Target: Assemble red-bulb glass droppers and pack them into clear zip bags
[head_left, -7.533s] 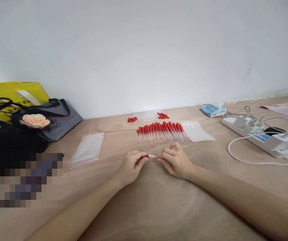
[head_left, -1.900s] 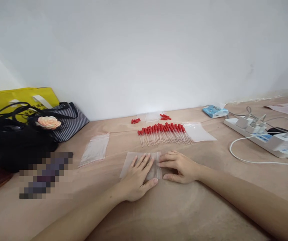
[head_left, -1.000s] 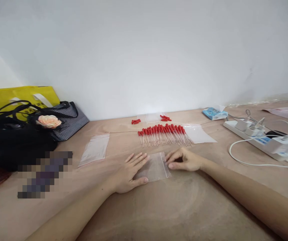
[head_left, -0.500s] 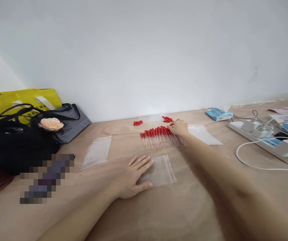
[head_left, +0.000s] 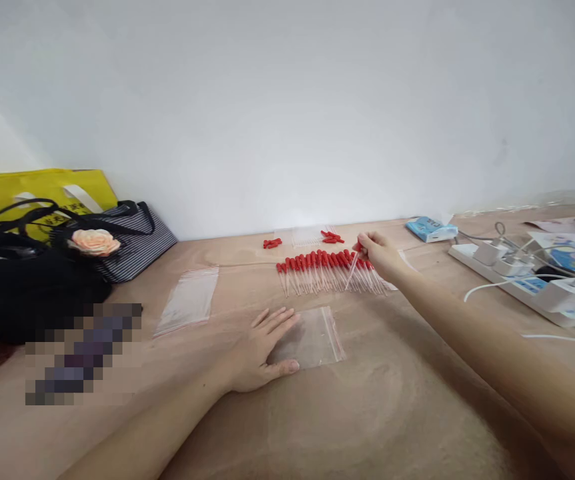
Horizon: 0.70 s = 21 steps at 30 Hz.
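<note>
My left hand [head_left: 262,353] lies flat with fingers spread, pressing on a clear zip bag [head_left: 315,340] on the table. Between the fingertips of my right hand [head_left: 380,255] is a dropper [head_left: 351,273], pinched by its red bulb, its thin clear tube slanting down to the left. Just beneath it runs a row of droppers [head_left: 312,263], their red bulbs toward the wall and clear tubes toward me. Behind the row are two small piles of loose red bulbs, one on the left [head_left: 271,244] and one on the right [head_left: 332,237].
Another zip bag [head_left: 187,303] lies at left; a further clear bag [head_left: 310,236] with thin tubes lies by the wall. Left are a black bag [head_left: 32,287], a striped bag [head_left: 137,243] and a yellow bag [head_left: 92,183]. A power strip [head_left: 497,270] and blue tissue pack [head_left: 430,229] occupy the right.
My right hand has lifted slightly from the row and now shows a dropper in its fingers. My left hand stays flat on the bag. The view has shifted a little.
</note>
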Each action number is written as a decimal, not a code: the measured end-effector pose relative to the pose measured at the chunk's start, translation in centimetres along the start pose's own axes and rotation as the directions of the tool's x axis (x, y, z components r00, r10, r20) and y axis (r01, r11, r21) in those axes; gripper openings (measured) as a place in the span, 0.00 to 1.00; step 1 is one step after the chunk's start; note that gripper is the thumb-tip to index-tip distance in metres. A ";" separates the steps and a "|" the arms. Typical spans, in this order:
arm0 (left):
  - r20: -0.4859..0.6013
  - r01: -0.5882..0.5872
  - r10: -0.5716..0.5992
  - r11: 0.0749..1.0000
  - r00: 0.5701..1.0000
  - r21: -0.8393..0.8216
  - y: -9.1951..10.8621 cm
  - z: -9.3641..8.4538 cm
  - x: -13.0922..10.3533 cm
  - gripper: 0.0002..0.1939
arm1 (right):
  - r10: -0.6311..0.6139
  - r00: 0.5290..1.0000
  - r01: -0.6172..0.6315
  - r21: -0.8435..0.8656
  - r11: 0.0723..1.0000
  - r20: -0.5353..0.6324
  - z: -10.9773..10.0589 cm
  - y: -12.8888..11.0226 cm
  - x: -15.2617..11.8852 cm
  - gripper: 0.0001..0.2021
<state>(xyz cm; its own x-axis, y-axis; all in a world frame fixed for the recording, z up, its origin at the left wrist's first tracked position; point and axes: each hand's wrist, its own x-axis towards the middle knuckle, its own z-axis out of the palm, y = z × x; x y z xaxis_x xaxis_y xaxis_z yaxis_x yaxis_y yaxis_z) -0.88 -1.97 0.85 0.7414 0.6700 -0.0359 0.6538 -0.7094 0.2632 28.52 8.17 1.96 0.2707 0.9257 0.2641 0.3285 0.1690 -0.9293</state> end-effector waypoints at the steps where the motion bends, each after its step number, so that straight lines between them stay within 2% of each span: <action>1: -0.009 -0.001 0.001 1.000 1.000 -0.003 0.0 0.0 0.0 0.36 | 0.040 0.999 -0.038 0.143 0.989 -0.011 -0.2 0.3 -1.3 0.15; 4: -0.020 0.004 -0.004 1.000 1.000 -0.008 0.0 0.1 0.1 0.37 | 0.129 0.991 -0.136 0.356 0.925 0.042 -0.2 1.5 -5.2 0.18; 8: -0.016 0.011 -0.011 1.000 1.000 -0.012 0.0 0.1 0.2 0.37 | 0.237 0.970 -0.234 0.490 0.840 0.056 0.0 2.0 -8.5 0.20; 15: -0.033 0.067 -0.069 0.996 0.997 -0.055 0.3 0.0 0.2 0.39 | 0.272 0.957 -0.279 0.552 0.786 0.097 0.7 1.6 -9.5 0.18; 18: -0.057 0.095 -0.100 0.992 0.993 -0.083 0.5 -0.1 0.4 0.38 | 0.266 0.950 -0.311 0.568 0.762 0.162 1.0 1.4 -10.2 0.17; 21: -0.083 0.056 -0.065 0.993 0.994 -0.101 0.7 0.2 0.7 0.35 | 0.224 0.941 -0.334 0.573 0.749 0.255 1.1 1.0 -10.9 0.17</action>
<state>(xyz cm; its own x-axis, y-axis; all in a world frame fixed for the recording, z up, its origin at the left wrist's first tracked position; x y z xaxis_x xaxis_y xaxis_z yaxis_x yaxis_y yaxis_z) 0.15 -2.01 0.82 0.6823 0.7305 0.0274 0.6761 -0.6448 0.3565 24.88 -1.34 -2.17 0.0975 0.9949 -0.0259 -0.3625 0.0113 -0.9319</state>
